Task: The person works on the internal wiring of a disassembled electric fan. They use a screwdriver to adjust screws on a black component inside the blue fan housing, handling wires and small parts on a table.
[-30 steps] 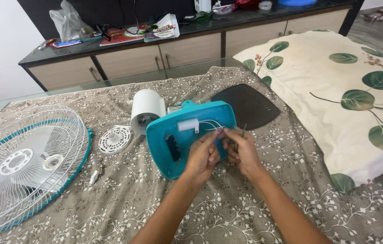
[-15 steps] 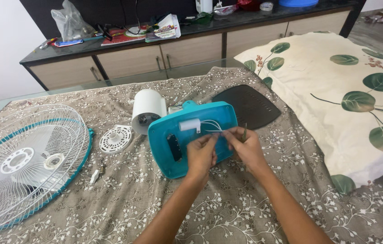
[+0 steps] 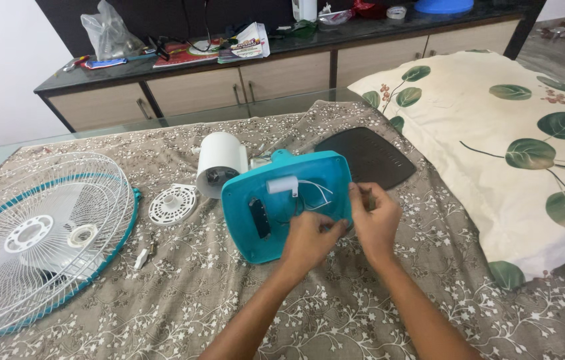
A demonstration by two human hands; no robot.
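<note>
Fingertips of my left hand (image 3: 309,239) pinch together at the lower right corner of the teal fan housing (image 3: 287,200), while my right hand (image 3: 376,219) closes beside it on something small and thin at the housing's right edge; I cannot tell whether it is a wire or a screw. The housing lies open side up near the middle of the cloth-covered tabletop (image 3: 162,313), its white capacitor block (image 3: 282,185) and thin white wires (image 3: 316,193) exposed, so the inside work looks only partway through, as I judge it. The white motor cover (image 3: 219,163) lies just behind the housing, touching it or nearly so. The dark back panel (image 3: 369,157) lies off, toward the far right. The round white cap (image 3: 172,205) and the wire grille (image 3: 36,233) lie apart toward the left edge, so I judge reassembly of those parts remains undone. A leaf-print pillow (image 3: 496,147) lies along the right edge.
</note>
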